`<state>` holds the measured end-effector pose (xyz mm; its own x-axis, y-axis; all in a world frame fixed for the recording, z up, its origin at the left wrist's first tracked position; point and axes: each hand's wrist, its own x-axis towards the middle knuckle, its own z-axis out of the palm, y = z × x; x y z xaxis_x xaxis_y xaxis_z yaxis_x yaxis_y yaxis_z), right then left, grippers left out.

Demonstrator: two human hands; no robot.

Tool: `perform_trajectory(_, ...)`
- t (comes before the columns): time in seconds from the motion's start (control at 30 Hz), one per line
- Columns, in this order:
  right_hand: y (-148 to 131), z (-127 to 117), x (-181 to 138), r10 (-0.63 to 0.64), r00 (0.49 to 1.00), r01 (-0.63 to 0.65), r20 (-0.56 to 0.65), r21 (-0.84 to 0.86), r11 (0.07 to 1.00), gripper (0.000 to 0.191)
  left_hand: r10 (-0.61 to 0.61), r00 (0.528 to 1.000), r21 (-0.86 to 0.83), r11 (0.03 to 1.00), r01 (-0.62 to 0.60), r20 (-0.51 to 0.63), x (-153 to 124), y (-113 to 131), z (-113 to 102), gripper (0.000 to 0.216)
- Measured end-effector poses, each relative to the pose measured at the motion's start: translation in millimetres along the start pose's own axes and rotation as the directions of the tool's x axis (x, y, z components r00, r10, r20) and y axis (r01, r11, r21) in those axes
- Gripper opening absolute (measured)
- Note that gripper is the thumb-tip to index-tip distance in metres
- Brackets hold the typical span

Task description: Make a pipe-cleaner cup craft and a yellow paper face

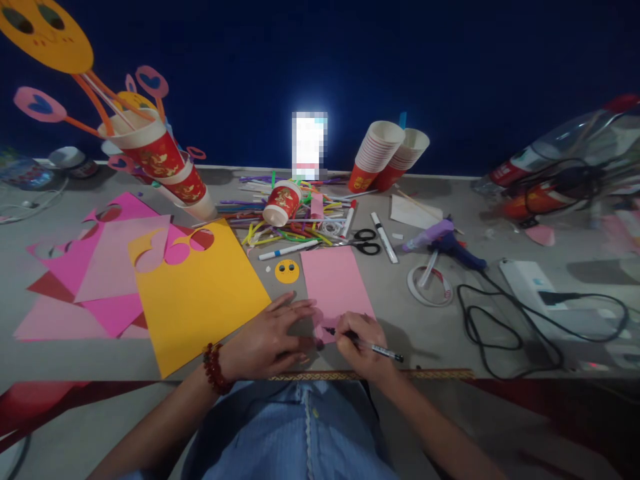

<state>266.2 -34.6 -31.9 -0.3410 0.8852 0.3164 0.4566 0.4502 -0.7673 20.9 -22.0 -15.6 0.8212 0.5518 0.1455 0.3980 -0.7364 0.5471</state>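
Observation:
A pen is gripped in my right hand, its tip at the lower left of a pink paper sheet. My left hand lies open with fingers spread, its fingertips at the sheet's lower left edge. A small pink round piece near the pen tip is partly hidden by my fingers. Just above my left hand sits a small yellow paper circle with a drawn face. Left of that hand is a yellow sheet with round cutouts along its top.
Scissors, a white marker and a pile of pipe cleaners with a red paper cup lie beyond the sheet. To the right are a glue gun, a tape roll and black cable. Stacked cups stand behind.

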Motion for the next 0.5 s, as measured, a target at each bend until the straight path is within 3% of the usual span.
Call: perform_trajectory(0.5,-1.5,-1.9,0.5,-0.001,1.000,0.000,0.025,0.022,1.000,0.015,0.000,1.000,-0.004,1.000,0.000,-0.001,0.4,0.0,-0.4,0.026)
